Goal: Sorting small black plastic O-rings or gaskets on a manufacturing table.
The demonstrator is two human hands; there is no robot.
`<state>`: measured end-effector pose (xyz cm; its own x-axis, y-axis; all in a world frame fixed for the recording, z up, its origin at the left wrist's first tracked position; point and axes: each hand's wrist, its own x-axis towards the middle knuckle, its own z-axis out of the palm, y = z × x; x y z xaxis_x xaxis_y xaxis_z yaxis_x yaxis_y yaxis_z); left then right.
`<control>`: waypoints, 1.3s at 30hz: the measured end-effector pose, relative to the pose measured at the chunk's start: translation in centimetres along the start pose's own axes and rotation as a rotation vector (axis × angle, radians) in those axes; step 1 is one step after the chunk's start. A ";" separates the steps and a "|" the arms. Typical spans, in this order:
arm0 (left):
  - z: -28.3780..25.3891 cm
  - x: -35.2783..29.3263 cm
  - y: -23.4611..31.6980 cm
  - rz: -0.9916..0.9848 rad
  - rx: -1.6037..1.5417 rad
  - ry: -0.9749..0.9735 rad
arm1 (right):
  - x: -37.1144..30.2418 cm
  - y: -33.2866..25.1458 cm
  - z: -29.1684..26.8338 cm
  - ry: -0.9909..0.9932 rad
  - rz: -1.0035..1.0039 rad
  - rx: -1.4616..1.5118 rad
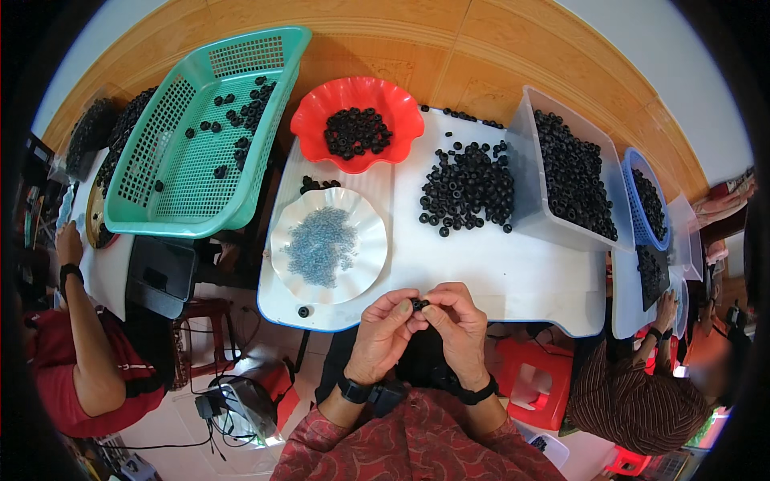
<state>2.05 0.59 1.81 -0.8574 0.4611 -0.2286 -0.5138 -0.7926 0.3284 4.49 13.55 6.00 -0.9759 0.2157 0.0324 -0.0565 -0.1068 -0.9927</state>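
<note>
My left hand (pixel 380 337) and my right hand (pixel 459 330) meet at the table's near edge, fingertips pinched together on a small black round part (pixel 419 305). Fingers hide most of it; its exact kind I cannot make out. To the left, a white wavy-rimmed plate (pixel 373 276) holds a heap of tiny pale-blue translucent pieces (pixel 321 244). One loose black ring-shaped part (pixel 304 311) lies just in front of the plate. Beyond my hands, a pile of similar black parts (pixel 467 186) is spread over the white table (pixel 513 280).
A red wavy bowl (pixel 309 108) and a clear plastic bin (pixel 525 160) hold more black parts. A green perforated basket (pixel 164 200) stands at far left, a blue basket (pixel 632 188) at right. Co-workers sit either side. Red stools (pixel 536 383) and cables (pixel 212 425) are below.
</note>
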 end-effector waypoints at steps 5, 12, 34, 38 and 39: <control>0.0 0.0 -0.1 0.017 -0.002 0.004 | 0.0 0.0 0.0 0.004 -0.003 -0.015; 0.0 0.0 -0.3 0.035 0.007 -0.004 | 0.0 0.2 0.0 0.013 0.013 -0.034; 0.4 -0.3 -0.1 0.107 0.130 -0.010 | -0.1 -1.0 0.6 0.040 -0.172 -0.303; 0.0 -0.2 -0.6 0.112 0.065 -0.037 | -0.1 -0.7 0.3 0.034 -0.181 -0.314; 0.0 -0.2 -0.6 0.109 0.049 -0.032 | -0.1 -0.7 0.2 0.030 -0.191 -0.335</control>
<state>2.58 0.95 1.66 -0.9085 0.3862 -0.1595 -0.4173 -0.8188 0.3943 4.53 13.39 6.67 -0.9475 0.2301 0.2221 -0.1601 0.2600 -0.9522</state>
